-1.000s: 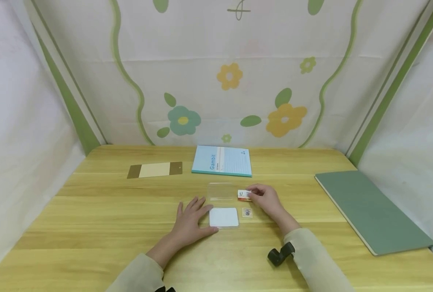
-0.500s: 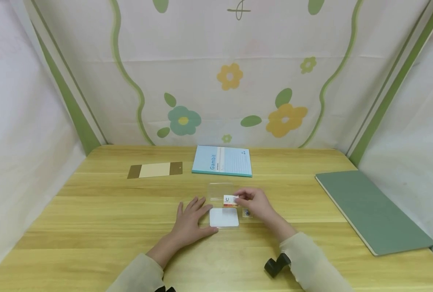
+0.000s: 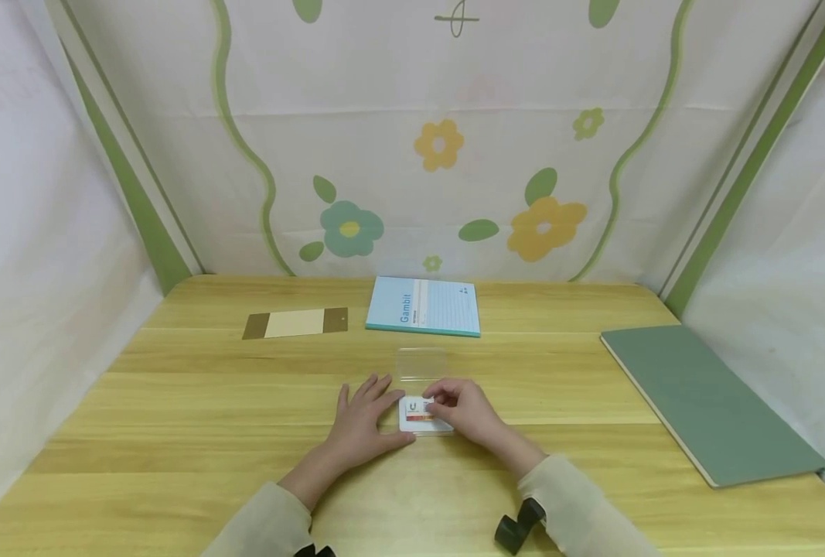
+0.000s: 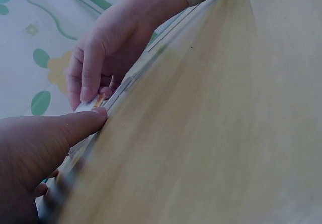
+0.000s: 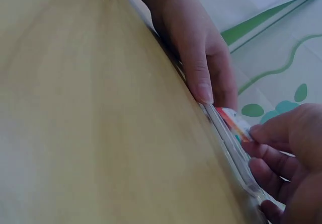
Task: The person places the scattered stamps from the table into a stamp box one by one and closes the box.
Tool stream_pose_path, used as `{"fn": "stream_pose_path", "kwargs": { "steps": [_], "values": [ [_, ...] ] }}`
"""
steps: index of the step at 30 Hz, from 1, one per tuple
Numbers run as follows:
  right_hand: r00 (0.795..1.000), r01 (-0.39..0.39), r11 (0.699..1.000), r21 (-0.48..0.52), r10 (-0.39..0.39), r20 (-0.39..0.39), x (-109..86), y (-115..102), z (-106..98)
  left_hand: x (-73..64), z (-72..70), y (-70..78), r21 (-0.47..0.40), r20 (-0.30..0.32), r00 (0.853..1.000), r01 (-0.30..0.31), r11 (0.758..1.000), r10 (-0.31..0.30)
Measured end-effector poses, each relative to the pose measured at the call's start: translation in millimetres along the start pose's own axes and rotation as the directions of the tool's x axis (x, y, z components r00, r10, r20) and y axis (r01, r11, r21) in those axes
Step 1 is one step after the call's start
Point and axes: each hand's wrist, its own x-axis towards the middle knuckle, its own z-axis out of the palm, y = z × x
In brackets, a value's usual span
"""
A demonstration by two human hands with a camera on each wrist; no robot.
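In the head view my right hand pinches a small white card with a red-orange strip between thumb and fingertips. It overlaps the white pad that fills a small clear plastic case. Seen from the right wrist, the card is tilted, its near edge raised at my fingertips. My left hand lies on the table with fingers spread. Its index finger touches the case's far left corner and its thumb the front edge. The clear lid lies folded back behind the case.
A blue "Gambit" notebook lies at the back of the wooden table. To its left is a brown and cream card strip. A large green folder or book sits at the right edge. Flowered cloth encloses the table.
My right hand has carried the small card leftward and toward me, from right of the lid to over the white pad. It now hides the small stamp-like square. The left hand stayed put.
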Motion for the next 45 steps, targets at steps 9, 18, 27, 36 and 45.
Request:
{"fn": "stream_pose_path", "kwargs": {
  "steps": [9,18,27,36,45],
  "values": [
    [0.998,0.062,0.99,-0.123,-0.063,-0.003,-0.3,0.8,6.0,-0.7,0.6,-1.1,0.002,-0.006,1.0,-0.009,1.0,0.009],
    [0.997,0.076,0.984,-0.16,-0.078,-0.006,-1.0,0.5,7.6,-0.2,1.6,-1.9,0.006,-0.005,1.0,-0.013,1.0,0.013],
    [0.994,0.099,0.973,-0.21,-0.107,-0.026,-2.5,-0.2,8.9,-0.6,1.4,-1.0,0.001,-0.016,1.0,-0.02,1.0,0.02],
    [0.994,0.097,0.962,-0.254,-0.108,-0.031,-1.7,-1.2,9.0,-1.0,0.4,-1.1,-0.003,-0.022,0.999,-0.028,1.0,0.027],
    [0.999,0.052,0.979,-0.199,-0.054,-0.007,-1.6,-7.5,2.1,-0.9,-0.3,0.1,-0.009,-0.011,1.0,-0.021,1.0,0.021]
  ]
}}
